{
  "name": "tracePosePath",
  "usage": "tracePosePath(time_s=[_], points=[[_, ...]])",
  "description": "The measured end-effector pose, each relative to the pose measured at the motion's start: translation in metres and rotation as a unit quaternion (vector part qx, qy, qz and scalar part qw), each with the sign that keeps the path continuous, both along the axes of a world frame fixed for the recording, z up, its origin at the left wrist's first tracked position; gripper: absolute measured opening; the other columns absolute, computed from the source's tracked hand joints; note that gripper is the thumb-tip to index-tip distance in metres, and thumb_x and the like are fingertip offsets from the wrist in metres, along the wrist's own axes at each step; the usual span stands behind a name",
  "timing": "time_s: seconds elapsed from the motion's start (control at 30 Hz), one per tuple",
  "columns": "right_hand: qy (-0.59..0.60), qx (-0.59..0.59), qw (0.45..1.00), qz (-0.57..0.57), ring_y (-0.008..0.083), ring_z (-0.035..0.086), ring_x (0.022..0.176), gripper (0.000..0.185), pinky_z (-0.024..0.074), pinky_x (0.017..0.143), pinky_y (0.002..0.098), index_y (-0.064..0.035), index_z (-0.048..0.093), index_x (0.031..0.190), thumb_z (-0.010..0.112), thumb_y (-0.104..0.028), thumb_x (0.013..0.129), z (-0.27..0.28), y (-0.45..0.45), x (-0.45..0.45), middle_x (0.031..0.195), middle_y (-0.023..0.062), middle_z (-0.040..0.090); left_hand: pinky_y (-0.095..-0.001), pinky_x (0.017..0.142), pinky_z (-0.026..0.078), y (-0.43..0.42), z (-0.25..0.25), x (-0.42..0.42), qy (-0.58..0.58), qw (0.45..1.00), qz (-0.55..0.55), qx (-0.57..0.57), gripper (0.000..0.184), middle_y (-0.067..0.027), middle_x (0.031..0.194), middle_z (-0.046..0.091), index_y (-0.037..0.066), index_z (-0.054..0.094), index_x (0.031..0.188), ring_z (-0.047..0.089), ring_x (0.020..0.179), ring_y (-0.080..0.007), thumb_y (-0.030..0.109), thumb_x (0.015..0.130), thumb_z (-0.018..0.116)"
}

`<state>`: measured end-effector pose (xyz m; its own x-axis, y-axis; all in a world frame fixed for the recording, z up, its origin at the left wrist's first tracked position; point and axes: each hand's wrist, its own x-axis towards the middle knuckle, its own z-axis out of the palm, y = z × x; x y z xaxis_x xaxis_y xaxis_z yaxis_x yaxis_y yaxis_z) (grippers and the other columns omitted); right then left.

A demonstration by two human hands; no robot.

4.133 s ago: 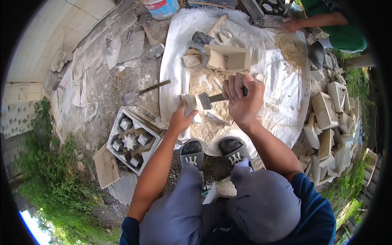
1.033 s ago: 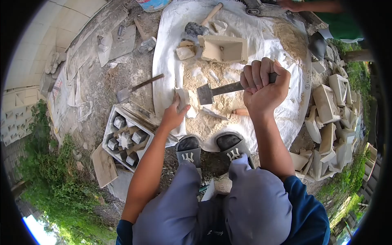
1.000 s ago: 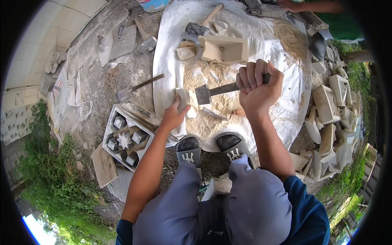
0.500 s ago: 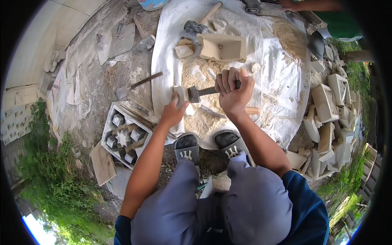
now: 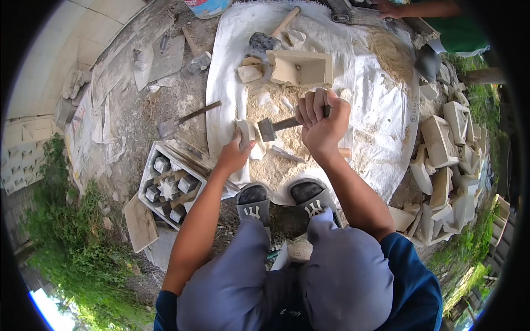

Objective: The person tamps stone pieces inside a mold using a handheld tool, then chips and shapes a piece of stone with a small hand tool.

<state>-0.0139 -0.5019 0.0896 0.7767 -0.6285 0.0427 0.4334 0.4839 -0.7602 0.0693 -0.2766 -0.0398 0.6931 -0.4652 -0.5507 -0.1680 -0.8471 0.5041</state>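
Observation:
My left hand [image 5: 236, 154] grips a pale stone piece [image 5: 245, 130] upright on the white sheet [image 5: 381, 151]. My right hand [image 5: 324, 122] is closed round the handle of a hammer [image 5: 267, 130], whose flat metal head is just right of the piece. Below the hammer lies a flat blade-like tool [image 5: 289, 154] among pale crumbs. A wooden handle [image 5: 341, 151] shows beside my right wrist. Beyond my hands stands an open pale stone box [image 5: 301, 68], with broken chunks [image 5: 250, 73] to its left.
A dark-headed mallet [image 5: 264, 42] lies at the sheet's far side. Left are another hammer [image 5: 165, 129] and a hexagonal mould [image 5: 173, 185]. Broken blocks [image 5: 439, 146] are heaped on the right. Another person's hand [image 5: 388, 9] is at the top right, by a metal piece.
Since about a second ago, my right hand and the hammer have moved left, towards the piece. Compared with half a second ago, the hammer head sits slightly farther right. My left hand keeps its grip.

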Motion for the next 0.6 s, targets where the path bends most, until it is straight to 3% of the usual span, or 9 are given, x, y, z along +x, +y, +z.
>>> tracePosePath(time_s=[0.1,0.17,0.27,0.37,0.4,0.47,0.53,0.6], points=[[-0.027,0.024,0.999,0.013,0.0096,0.024,0.046,0.044,0.0193,0.043,0.0278,-0.0128,0.030,0.057,0.037,-0.032,0.097,0.048,-0.024,-0.018,0.050,-0.0020,0.027,-0.0422,0.104,0.044,0.004,0.005,-0.008,0.022,0.999,0.025,-0.002,0.091,-0.0361,0.128,0.058,0.001,0.020,0.157,0.057,0.123,-0.0446,0.059,0.094,0.053],[-0.037,0.017,0.999,0.024,0.0090,0.021,0.045,0.045,0.0185,0.043,0.0277,-0.0137,0.030,0.057,0.035,-0.034,0.097,0.058,-0.030,-0.018,0.049,-0.0039,0.028,-0.0418,0.111,0.039,-0.005,0.014,0.001,0.042,0.999,0.002,0.000,0.091,-0.0295,0.152,0.036,-0.007,0.017,0.154,0.048,0.132,-0.0442,0.054,0.097,0.052],[0.004,0.015,0.999,-0.039,0.0103,0.023,0.047,0.045,0.0194,0.045,0.0288,-0.0119,0.028,0.058,0.039,-0.029,0.098,-0.016,0.014,0.007,0.051,-0.0019,0.027,-0.0418,0.113,0.037,-0.003,0.008,-0.001,0.014,1.000,-0.015,0.006,0.090,-0.0282,0.155,0.033,-0.007,0.017,0.154,0.045,0.135,-0.0434,0.054,0.097,0.051],[-0.006,-0.038,0.999,0.015,0.0105,0.024,0.047,0.045,0.0210,0.046,0.0285,-0.0097,0.028,0.059,0.039,-0.027,0.098,-0.007,0.012,0.010,0.051,-0.0004,0.028,-0.0415,0.114,0.036,-0.004,0.007,0.000,0.038,0.999,0.001,-0.007,0.088,-0.0280,0.156,0.031,-0.008,0.018,0.154,0.042,0.138,-0.0426,0.054,0.098,0.049],[-0.006,-0.036,0.999,0.012,0.0105,0.024,0.047,0.045,0.0210,0.046,0.0285,-0.0097,0.028,0.059,0.039,-0.027,0.098,0.000,0.009,0.004,0.051,-0.0004,0.028,-0.0415,0.114,0.036,0.001,-0.001,-0.001,0.038,0.999,-0.001,-0.005,0.088,-0.0280,0.156,0.031,-0.008,0.018,0.154,0.042,0.138,-0.0426,0.054,0.098,0.049],[-0.028,0.022,0.999,0.019,0.0094,0.023,0.045,0.045,0.0215,0.044,0.0279,-0.0115,0.029,0.057,0.038,-0.031,0.097,0.031,-0.007,-0.005,0.050,-0.0014,0.029,-0.0415,0.105,0.043,0.007,-0.019,0.001,-0.005,1.000,0.005,-0.024,0.090,-0.0339,0.135,0.054,0.001,0.016,0.157,0.057,0.124,-0.0440,0.058,0.097,0.050],[-0.065,0.041,0.996,0.048,0.0084,0.022,0.044,0.044,0.0206,0.042,0.0272,-0.0141,0.030,0.056,0.038,-0.034,0.095,0.065,-0.021,-0.016,0.048,-0.0034,0.029,-0.0409,0.107,0.041,0.014,-0.024,-0.008,-0.013,1.000,0.007,-0.024,0.090,-0.0337,0.138,0.052,0.001,0.016,0.157,0.054,0.127,-0.0430,0.058,0.097,0.049],[-0.058,0.028,0.997,0.042,0.0082,0.021,0.043,0.046,0.0196,0.042,0.0254,-0.0155,0.031,0.057,0.038,-0.039,0.095,0.062,-0.022,-0.012,0.047,-0.0051,0.027,-0.0403,0.109,0.040,0.009,-0.021,-0.002,-0.037,0.999,0.005,-0.035,0.090,-0.0335,0.141,0.049,0.001,0.016,0.157,0.051,0.131,-0.0420,0.059,0.097,0.049]])
